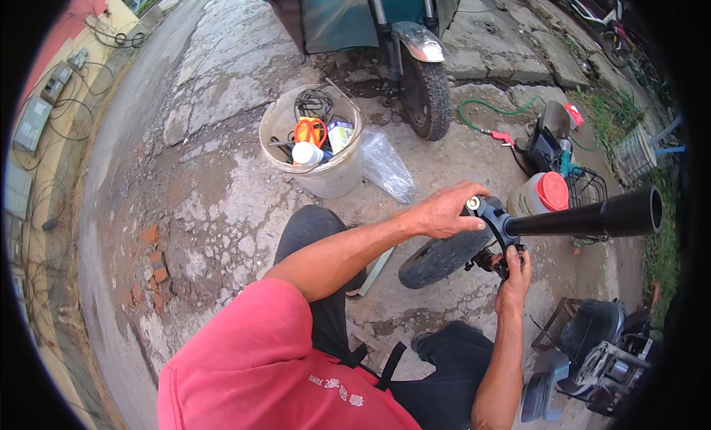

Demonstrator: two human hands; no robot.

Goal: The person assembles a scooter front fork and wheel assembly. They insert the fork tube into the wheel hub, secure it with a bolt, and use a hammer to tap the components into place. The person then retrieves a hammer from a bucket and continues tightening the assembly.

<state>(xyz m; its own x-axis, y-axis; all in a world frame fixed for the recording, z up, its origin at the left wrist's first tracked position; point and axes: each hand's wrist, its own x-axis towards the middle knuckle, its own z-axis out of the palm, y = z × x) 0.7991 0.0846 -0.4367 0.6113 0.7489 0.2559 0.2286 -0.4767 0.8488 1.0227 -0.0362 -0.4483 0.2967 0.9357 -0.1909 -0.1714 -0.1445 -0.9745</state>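
Observation:
A front fork with its wheel stands between my knees, the black tyre (433, 263) low on the ground. From the fork crown (498, 221) a long black steering tube (592, 215) sticks out to the right, its hollow end open. My left hand (450, 211) is closed over the far end of the crown, beside a round bolt head (473, 203). My right hand (513, 276) grips the near side of the fork, thumb up, next to a dark fitting (490, 261). The fingers' undersides are hidden on both hands.
A bucket (326, 180) of tools, with orange-handled scissors (311, 131), stands ahead beside a plastic bag (386, 165). Beyond is a parked vehicle's front wheel (428, 97). On the right are a red-lidded container (552, 191), a green hose (503, 111) and dark machine parts (615, 363). Broken bricks (155, 263) lie left.

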